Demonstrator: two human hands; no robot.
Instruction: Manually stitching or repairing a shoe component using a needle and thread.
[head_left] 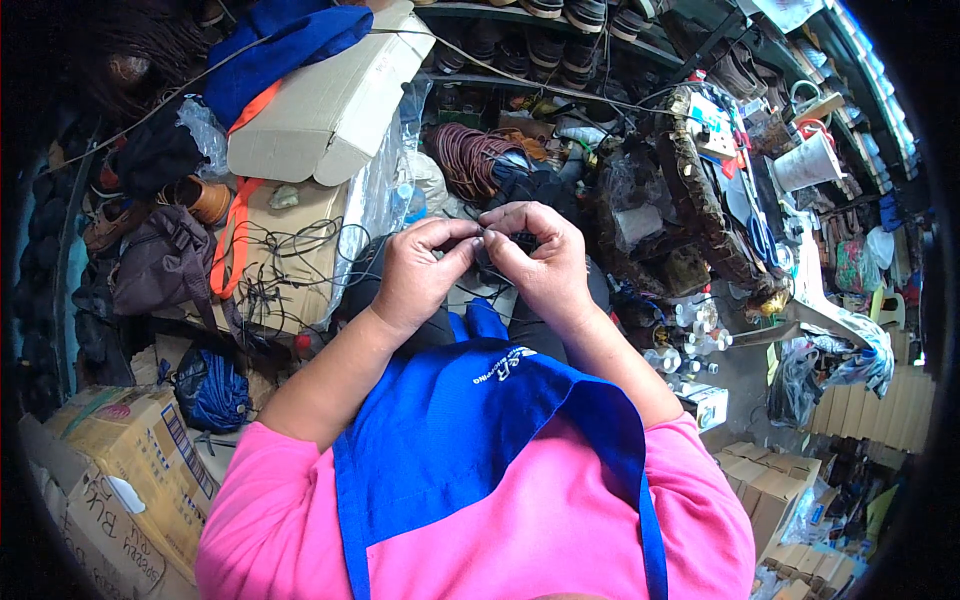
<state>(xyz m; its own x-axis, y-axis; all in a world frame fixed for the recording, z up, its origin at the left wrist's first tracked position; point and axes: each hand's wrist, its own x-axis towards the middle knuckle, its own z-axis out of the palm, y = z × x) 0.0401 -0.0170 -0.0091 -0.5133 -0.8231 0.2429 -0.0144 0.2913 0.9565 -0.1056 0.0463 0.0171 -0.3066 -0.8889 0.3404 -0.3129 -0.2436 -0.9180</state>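
My left hand [418, 272] and my right hand [548, 258] meet in front of my lap, thumbs and fingers pinched. Between the fingertips is something small, thin and dark, mostly covered by the fingers; I cannot tell its kind. Left of my hands, a tangle of thin black cords [285, 255] lies over a flat piece of cardboard [322, 208], and some strands reach toward my left wrist. A blue apron [430, 430] covers my lap below both hands.
Folded cardboard [320, 110] and an orange strap [237, 235] lie at the left. Beyond my hands sits a coil of brown-red cord [475, 160]. To the right stand a cluttered worn-edged tray [700, 205], a white thread spool [808, 163] and several small bottles [690, 340]. Shoes [585, 15] line the back shelf.
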